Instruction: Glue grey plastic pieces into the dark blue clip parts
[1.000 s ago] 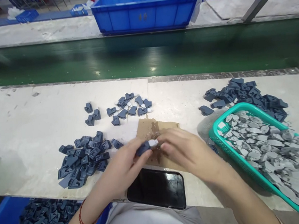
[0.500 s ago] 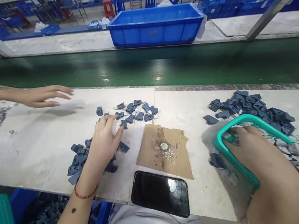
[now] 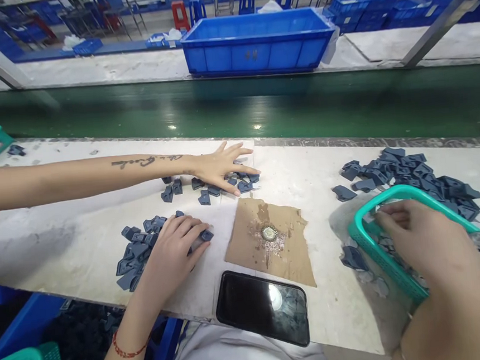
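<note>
My left hand (image 3: 181, 247) lies palm down over a pile of dark blue-grey plastic parts (image 3: 139, 250). Its fingers are loosely bent with the thumb apart, and a plastic part (image 3: 207, 235) shows at the fingertips; what lies under the palm is hidden. Over the green basket (image 3: 400, 191), my right hand (image 3: 421, 231) has thumb and fingers pinched together on a small light-grey piece (image 3: 377, 210). Grey pieces show inside the basket below it. A co-worker's hand (image 3: 220, 168) is spread over another group of plastic parts (image 3: 213, 190).
Brown paper (image 3: 245, 241) with a round metal piece (image 3: 269, 233) lies between my hands, above a phone (image 3: 262, 309). More dark parts (image 3: 416, 173) sit behind the basket. A green belt (image 3: 133, 111) runs beyond the table, with a blue bin (image 3: 254, 50) behind it.
My left hand has drawn back toward me from the farther parts. My right fingers have come up, pinching a piece. The co-worker's arm has reached right, over the farther parts.
</note>
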`<state>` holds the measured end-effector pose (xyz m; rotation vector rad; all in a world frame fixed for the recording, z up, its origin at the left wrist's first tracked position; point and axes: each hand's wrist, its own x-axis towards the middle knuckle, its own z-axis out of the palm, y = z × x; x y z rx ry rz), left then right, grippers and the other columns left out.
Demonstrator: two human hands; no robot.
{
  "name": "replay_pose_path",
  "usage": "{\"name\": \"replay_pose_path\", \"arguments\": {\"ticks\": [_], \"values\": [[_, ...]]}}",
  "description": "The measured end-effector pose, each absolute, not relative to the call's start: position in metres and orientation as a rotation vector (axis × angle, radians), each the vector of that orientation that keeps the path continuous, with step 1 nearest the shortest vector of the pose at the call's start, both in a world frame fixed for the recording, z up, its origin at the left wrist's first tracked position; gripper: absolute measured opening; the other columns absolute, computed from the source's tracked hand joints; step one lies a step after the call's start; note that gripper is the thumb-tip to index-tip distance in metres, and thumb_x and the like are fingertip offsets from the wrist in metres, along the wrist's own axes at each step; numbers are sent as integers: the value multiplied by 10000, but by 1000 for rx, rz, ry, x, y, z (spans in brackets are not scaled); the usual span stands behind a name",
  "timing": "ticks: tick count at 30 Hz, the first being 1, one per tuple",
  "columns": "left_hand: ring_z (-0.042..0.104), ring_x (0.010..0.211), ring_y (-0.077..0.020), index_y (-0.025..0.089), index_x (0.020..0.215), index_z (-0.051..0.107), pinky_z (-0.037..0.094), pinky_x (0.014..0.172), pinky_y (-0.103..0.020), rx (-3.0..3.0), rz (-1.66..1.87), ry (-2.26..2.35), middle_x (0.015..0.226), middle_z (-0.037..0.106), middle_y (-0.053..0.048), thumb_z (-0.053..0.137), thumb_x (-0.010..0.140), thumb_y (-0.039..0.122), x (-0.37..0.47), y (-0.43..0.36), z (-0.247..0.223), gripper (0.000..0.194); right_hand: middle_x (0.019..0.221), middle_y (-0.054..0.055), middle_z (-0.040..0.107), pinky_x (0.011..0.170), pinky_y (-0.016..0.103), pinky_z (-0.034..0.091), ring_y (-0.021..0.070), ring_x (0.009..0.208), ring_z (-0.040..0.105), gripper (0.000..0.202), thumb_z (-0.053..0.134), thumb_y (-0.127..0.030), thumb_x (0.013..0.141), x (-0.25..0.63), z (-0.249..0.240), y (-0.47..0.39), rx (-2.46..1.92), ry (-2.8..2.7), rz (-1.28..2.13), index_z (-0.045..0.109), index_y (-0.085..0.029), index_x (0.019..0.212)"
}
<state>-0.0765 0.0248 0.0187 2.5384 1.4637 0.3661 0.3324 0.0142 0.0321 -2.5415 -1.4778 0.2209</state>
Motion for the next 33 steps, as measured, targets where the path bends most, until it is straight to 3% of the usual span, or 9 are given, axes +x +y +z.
{"name": "replay_pose_path", "arguments": {"ticks": [4, 8, 11, 15, 18, 23, 28, 33], "values": [[638, 1053, -289, 180, 1036, 673, 488, 979, -451, 2509, 496, 1517, 1050, 733, -91, 600, 994, 304, -73, 20, 19, 149, 1016, 129, 778, 757, 423, 555, 300, 913, 726, 318, 575, -399, 912, 303, 51, 15, -2132, -1133, 362, 707, -231, 1148], [659, 1024, -266, 201, 1019, 669, 507, 958, -411, 2387, 752, 1561, 1002, 748, -71, 659, 963, 330, -64, 11, 22, 141, 987, 100, 793, 770, 366, 580, 207, 787, 705, 299, 744, -482, 840, 267, 47, 20, -1554, -1109, 967, 763, -225, 992], [673, 1030, -248, 223, 1023, 683, 522, 948, -384, 2180, 878, 1562, 1031, 754, -53, 687, 939, 332, -55, 4, 23, 137, 986, 90, 802, 822, 355, 601, 186, 812, 719, 287, 801, -463, 813, 248, 35, 24, -1354, -1094, 1308, 761, -223, 965], [646, 754, -183, 216, 971, 701, 511, 622, -275, 1739, 830, 1576, 907, 735, -33, 736, 877, 368, -42, -4, 19, 183, 1015, 97, 807, 848, 350, 619, 179, 838, 735, 295, 837, -441, 785, 233, 22, 26, -1263, -1028, 1498, 786, -207, 958], [658, 765, -179, 199, 958, 698, 533, 667, -275, 1461, 840, 1475, 858, 722, -36, 740, 858, 355, -31, -9, 16, 190, 991, 86, 808, 851, 362, 626, 185, 842, 747, 291, 850, -433, 764, 228, 17, 27, -1291, -1021, 1508, 800, -207, 940], [711, 877, -197, 211, 1133, 697, 577, 818, -319, 1146, 834, 1364, 992, 758, -57, 761, 836, 328, -12, -10, 15, 326, 871, 73, 800, 771, 367, 625, 196, 768, 742, 287, 803, -419, 805, 224, 13, 27, -1410, -1231, 1320, 788, -186, 971], [739, 930, -211, 221, 1078, 689, 590, 833, -322, 1041, 812, 1242, 997, 776, -54, 747, 852, 310, -3, -11, 8, 249, 1001, 75, 798, 828, 397, 612, 215, 874, 740, 136, 699, -295, 910, 223, 17, 26, -1439, -1661, 981, 777, -203, 974], [719, 985, -224, 220, 1041, 700, 574, 877, -341, 1118, 809, 1296, 1034, 770, -62, 757, 844, 308, -1, -13, 2, 223, 1066, 67, 790, 945, 419, 581, 216, 1029, 725, 137, 603, -196, 980, 225, 16, 26, -1317, -1953, 823, 739, -208, 984]]}}
